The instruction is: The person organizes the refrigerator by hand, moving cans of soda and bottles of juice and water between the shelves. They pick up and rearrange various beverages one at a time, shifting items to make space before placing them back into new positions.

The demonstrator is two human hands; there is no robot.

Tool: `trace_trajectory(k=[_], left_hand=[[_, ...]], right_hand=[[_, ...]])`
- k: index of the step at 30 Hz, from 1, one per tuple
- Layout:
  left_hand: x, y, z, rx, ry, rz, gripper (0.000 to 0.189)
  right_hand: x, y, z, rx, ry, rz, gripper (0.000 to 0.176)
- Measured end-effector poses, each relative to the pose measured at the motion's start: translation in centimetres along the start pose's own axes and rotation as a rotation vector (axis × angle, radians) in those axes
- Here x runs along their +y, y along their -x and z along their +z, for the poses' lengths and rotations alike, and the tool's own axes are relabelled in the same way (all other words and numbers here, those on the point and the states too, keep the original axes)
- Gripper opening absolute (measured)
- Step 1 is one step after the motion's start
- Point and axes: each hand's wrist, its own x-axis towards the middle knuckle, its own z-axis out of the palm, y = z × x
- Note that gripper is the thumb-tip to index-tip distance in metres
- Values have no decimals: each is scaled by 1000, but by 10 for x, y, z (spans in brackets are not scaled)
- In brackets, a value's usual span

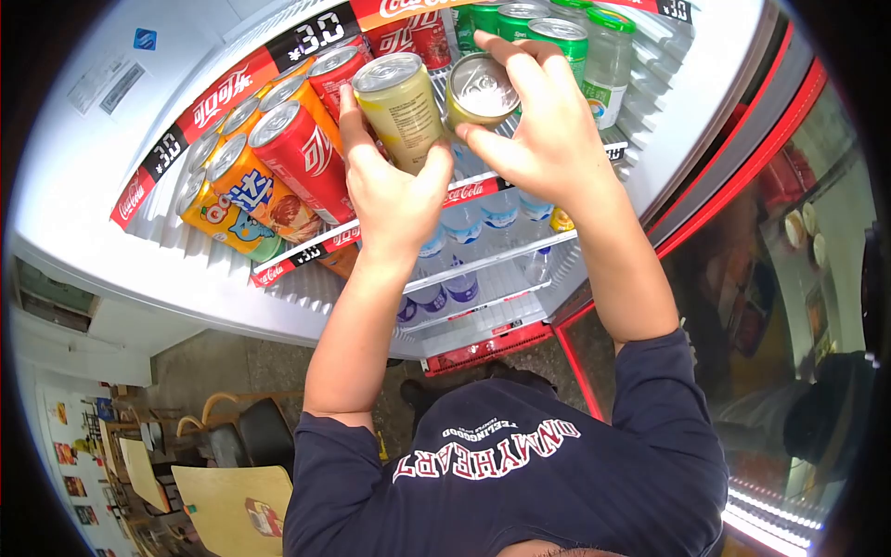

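My left hand (394,190) is wrapped round a pale yellow can (401,111) with small print on its side, held upright over the fridge shelf. In my right hand (543,121) is a second can (481,88), its silver top facing me and its side mostly hidden. The two cans are close side by side. Left of my left hand stand a red cola can (302,158) and an orange can (264,190). Green cans (559,42) and a green-capped bottle (608,70) stand behind my right hand.
Price strips (320,243) edge the shelf. Lower shelves hold bottles (461,283). The open fridge door (742,186) is at the right, with a red frame. Behind, at lower left, are a wooden table (227,492) and dark chairs (264,432).
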Motion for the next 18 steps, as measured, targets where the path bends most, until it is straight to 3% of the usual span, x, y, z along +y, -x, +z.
trace_trajectory(k=[4,7,10,12,16,18], left_hand=[[-3,1,-1,-16,-2,-16,95],[-1,4,-1,-11,69,-64,93],[-4,9,-1,19,162,-45,93],[-7,13,-1,41,215,2,93],[-25,24,3,150,229,389,94],[-11,33,0,62,244,372,99]], right_hand=[[0,6,-12,-60,-18,84,70],[-10,15,-30,7,-73,133,70],[-50,27,-85,63,-203,226,75],[-64,37,-103,264,-429,237,73],[-57,34,-131,236,-64,367,64],[-40,28,-129,219,121,344,60]])
